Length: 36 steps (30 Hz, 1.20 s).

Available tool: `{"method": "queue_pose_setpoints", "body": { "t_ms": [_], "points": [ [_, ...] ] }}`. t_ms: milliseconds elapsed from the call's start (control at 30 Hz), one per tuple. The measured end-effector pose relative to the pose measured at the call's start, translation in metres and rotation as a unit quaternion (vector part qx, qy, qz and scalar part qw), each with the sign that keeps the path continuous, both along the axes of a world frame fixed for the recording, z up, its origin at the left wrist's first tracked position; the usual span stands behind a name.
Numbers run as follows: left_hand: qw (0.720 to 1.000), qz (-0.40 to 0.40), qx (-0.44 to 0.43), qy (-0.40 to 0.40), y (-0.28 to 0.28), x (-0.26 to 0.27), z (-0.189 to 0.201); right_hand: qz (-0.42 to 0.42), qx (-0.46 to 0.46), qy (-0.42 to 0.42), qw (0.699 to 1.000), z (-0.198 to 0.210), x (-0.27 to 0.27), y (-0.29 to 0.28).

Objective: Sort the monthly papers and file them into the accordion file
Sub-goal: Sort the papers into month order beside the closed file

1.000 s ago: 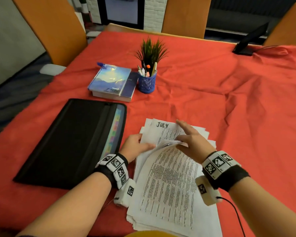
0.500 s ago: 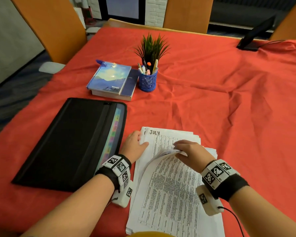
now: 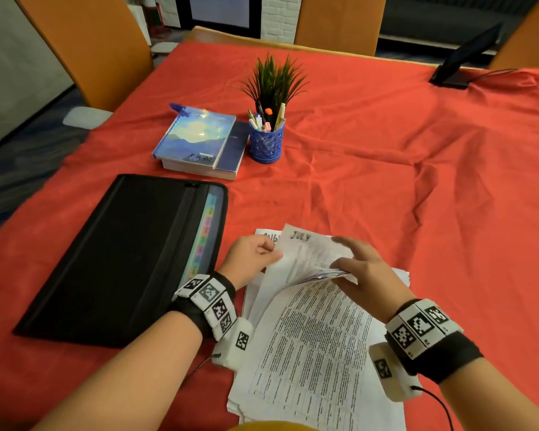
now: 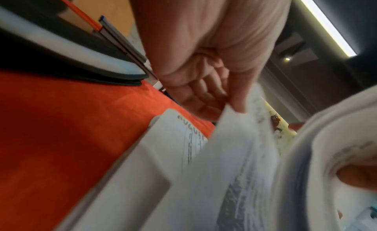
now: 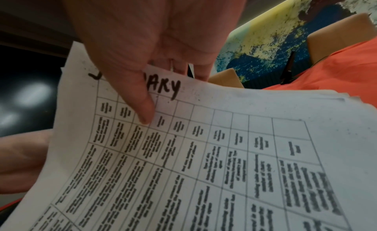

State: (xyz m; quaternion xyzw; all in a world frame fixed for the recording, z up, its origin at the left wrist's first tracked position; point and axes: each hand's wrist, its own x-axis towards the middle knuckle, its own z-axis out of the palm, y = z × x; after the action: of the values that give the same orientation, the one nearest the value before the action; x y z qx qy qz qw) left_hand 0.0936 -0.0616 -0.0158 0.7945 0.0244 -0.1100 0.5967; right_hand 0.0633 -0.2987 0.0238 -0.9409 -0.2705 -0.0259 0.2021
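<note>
A stack of printed monthly papers (image 3: 311,343) lies on the red cloth in front of me. My right hand (image 3: 346,259) grips a bundle of sheets bent up off the stack; in the right wrist view its thumb (image 5: 146,112) presses on the top sheet (image 5: 214,153), headed January. My left hand (image 3: 268,248) pinches the left edge of the sheet headed July (image 3: 311,244), which is lifted and tilted. Under it shows a sheet headed August (image 4: 189,137). The black accordion file (image 3: 122,253) lies flat to the left, with its coloured tabs (image 3: 204,234) along the open right edge.
Behind the file lie two stacked books (image 3: 199,141), with a blue pen cup (image 3: 266,141) and a small plant (image 3: 274,82) beside them. A dark tablet on a stand (image 3: 461,63) is at the far right. Orange chairs (image 3: 91,48) surround the table.
The July sheet has come up off the stack and turned, with my left hand now pinching its edge. The August sheet below it has come into view. My right hand has raised its bundle.
</note>
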Motion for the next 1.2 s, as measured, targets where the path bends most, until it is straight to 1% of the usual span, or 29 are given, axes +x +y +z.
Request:
{"method": "queue_pose_setpoints", "body": {
  "t_ms": [33,100,167,200,267,300,333,367,400,433,467,533,600,667,733,800,867,933,1000,1033,1067,1100,1200],
  "points": [
    [0.999,-0.038,-0.032,0.009,0.0,-0.005,0.006,0.008,-0.002,-0.013,1.0,0.003,0.002,-0.001],
    [0.989,-0.126,-0.063,0.035,0.001,-0.012,0.012,0.028,-0.006,-0.016,0.999,0.009,0.006,0.001],
    [0.981,-0.176,-0.062,0.049,0.007,-0.017,0.017,0.053,0.002,-0.007,0.999,0.013,0.006,0.004],
    [0.98,-0.184,-0.062,0.052,0.01,-0.019,0.017,0.061,0.01,0.006,0.998,0.014,0.005,0.005],
    [0.982,-0.16,-0.073,0.065,0.016,-0.018,0.017,0.057,0.026,0.028,0.998,0.015,0.001,0.007],
    [0.987,-0.123,-0.076,0.073,0.018,-0.017,0.015,0.05,0.031,0.022,0.998,0.014,-0.001,0.007],
    [0.993,-0.072,-0.059,0.066,0.019,-0.014,0.011,0.041,0.034,0.012,0.998,0.013,-0.003,0.007],
    [0.999,-0.016,-0.014,0.043,0.02,-0.011,0.007,0.025,0.04,0.015,0.999,0.014,-0.005,0.007],
    [0.998,0.031,0.049,0.021,0.022,-0.007,0.001,0.003,0.049,0.035,0.998,0.015,-0.006,0.009],
    [0.992,0.056,0.113,0.015,0.021,-0.004,-0.003,-0.019,0.061,0.071,0.995,0.015,-0.008,0.01],
    [0.984,0.06,0.168,0.027,0.021,-0.002,-0.008,-0.04,0.068,0.102,0.992,0.016,-0.01,0.011],
    [0.97,0.028,0.236,0.057,0.018,0.001,-0.016,-0.057,0.063,0.119,0.989,0.013,-0.01,0.011],
    [0.966,0.002,0.254,0.053,0.016,0.003,-0.024,-0.026,0.056,0.084,0.995,0.011,-0.009,0.009],
    [0.967,0.022,0.252,0.029,0.012,0.003,-0.025,0.019,0.054,0.04,0.998,0.008,-0.009,0.005],
    [0.972,0.061,0.226,-0.003,0.009,0.001,-0.022,0.029,0.055,0.042,0.997,0.005,-0.01,0.002],
    [0.986,0.07,0.153,-0.021,0.008,-0.002,-0.016,0.025,0.069,0.046,0.996,0.003,-0.012,0.0],
    [0.998,0.034,0.044,-0.003,0.01,-0.007,-0.009,0.024,0.085,0.024,0.996,0.0,-0.013,-0.003],
    [0.998,-0.045,-0.034,0.026,0.012,-0.014,0.0,0.024,0.077,-0.015,0.997,-0.001,-0.012,-0.004],
    [0.987,-0.135,-0.063,0.059,0.011,-0.02,0.007,0.033,0.049,-0.04,0.997,0.001,-0.009,-0.004],
    [0.981,-0.166,-0.071,0.073,0.011,-0.022,0.009,0.043,0.035,-0.042,0.998,0.003,-0.007,-0.003],
    [0.977,-0.181,-0.077,0.08,0.011,-0.023,0.011,0.053,0.024,-0.036,0.998,0.005,-0.006,-0.002],
    [0.977,-0.18,-0.078,0.08,0.011,-0.023,0.01,0.062,0.018,-0.028,0.998,0.005,-0.004,-0.001],
    [0.984,-0.138,-0.088,0.068,0.01,-0.024,0.011,0.071,0.015,-0.003,0.997,0.005,-0.003,0.001]
  ]
}}
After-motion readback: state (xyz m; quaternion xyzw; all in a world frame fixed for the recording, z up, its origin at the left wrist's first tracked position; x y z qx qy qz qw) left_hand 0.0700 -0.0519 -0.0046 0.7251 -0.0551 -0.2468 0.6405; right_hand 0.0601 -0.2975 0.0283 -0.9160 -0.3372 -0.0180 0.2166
